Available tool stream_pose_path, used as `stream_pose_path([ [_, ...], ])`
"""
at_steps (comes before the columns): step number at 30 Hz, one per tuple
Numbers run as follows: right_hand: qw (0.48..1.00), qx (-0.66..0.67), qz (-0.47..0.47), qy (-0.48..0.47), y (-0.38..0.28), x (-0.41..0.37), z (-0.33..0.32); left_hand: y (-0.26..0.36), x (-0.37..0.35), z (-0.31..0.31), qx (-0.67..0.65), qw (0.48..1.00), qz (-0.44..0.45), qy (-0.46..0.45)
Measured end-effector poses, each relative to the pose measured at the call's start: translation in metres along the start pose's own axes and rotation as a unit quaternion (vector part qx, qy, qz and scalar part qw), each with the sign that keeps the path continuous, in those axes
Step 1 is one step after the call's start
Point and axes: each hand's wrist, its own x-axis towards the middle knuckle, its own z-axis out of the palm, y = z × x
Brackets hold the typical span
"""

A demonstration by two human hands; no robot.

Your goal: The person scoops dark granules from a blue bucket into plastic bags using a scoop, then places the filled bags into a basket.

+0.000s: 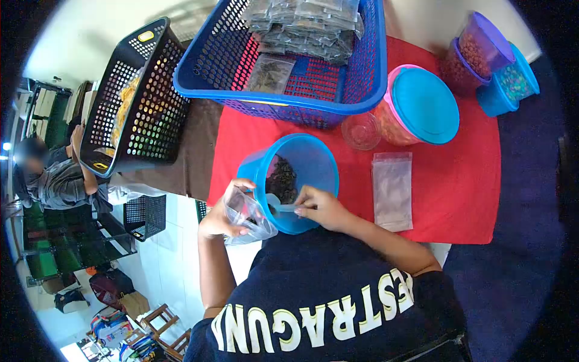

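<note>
While the hands (216, 222) (324, 210) grip a bag (258, 224) and seemingly a scoop (284, 208) (translucent), red cloth (461, 187) spreads above white floor (181, 247).

"ESTRAGUN" in large white letters (316, 326), upside down, across the dark shirt (310, 262)

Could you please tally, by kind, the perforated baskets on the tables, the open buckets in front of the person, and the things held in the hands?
Perforated baskets: 2 (blue basket, black basket)
Open buckets: 1 (blue bucket)
Held bags: 1 (clear bag, left hand)
Held scoops: 1 (pale scoop, right hand)
Total: 5
</note>
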Motion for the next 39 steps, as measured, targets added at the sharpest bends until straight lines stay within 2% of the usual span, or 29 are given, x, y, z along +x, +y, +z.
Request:
stream_pose_path([
  [1, 0.995, 0.087, 0.055, 0.004, -0.002, 0.000, -0.002, 0.000, 0.000, 0.002, 0.002, 1.000, -0.001, -0.001],
  [2, 0.990, 0.116, 0.084, 0.009, -0.006, -0.001, -0.008, -0.001, 0.001, 0.003, -0.003, 1.000, 0.010, 0.004],
  [3, 0.990, 0.117, 0.083, 0.010, -0.008, -0.003, -0.012, -0.001, 0.001, 0.002, -0.008, 1.000, 0.022, 0.010],
  [5, 0.971, 0.226, 0.055, 0.054, -0.011, -0.008, -0.021, -0.010, 0.003, -0.009, -0.018, 0.998, 0.059, -0.013],
  [7, 0.965, 0.243, 0.062, 0.074, -0.016, -0.013, -0.027, -0.020, 0.006, -0.018, -0.030, 0.994, 0.096, -0.036],
  [9, 0.945, 0.295, 0.069, 0.126, -0.019, -0.017, -0.032, -0.025, 0.009, -0.022, -0.081, 0.991, 0.108, -0.010],
  [11, 0.944, 0.298, 0.059, 0.130, -0.023, -0.023, -0.036, -0.028, 0.010, -0.018, -0.105, 0.989, 0.104, 0.014],
  [14, 0.912, 0.366, 0.018, 0.183, -0.019, -0.029, -0.044, -0.040, 0.014, -0.026, -0.189, 0.973, 0.113, 0.074],
  [17, 0.891, 0.405, 0.015, 0.207, -0.024, -0.034, -0.051, -0.044, 0.008, -0.042, -0.179, 0.975, 0.093, 0.089],
  [19, 0.889, 0.402, 0.021, 0.218, -0.021, -0.035, -0.051, -0.048, 0.001, -0.057, -0.166, 0.979, 0.081, 0.087],
  [22, 0.873, 0.425, -0.047, 0.233, -0.022, -0.034, -0.045, -0.046, -0.005, -0.066, -0.135, 0.981, 0.076, 0.116],
  [25, 0.863, 0.432, -0.028, 0.261, -0.025, -0.026, -0.037, -0.047, -0.006, -0.075, -0.108, 0.980, 0.085, 0.143],
  [32, 0.802, 0.531, 0.004, 0.274, -0.022, -0.002, -0.018, -0.038, -0.007, -0.096, -0.079, 0.986, 0.052, 0.134],
  [37, 0.795, 0.514, -0.010, 0.323, -0.023, 0.020, -0.002, -0.024, -0.007, -0.133, -0.080, 0.988, 0.058, 0.122],
  [39, 0.792, 0.494, -0.035, 0.357, -0.024, 0.032, 0.008, -0.016, -0.005, -0.150, -0.111, 0.988, 0.055, 0.090],
])
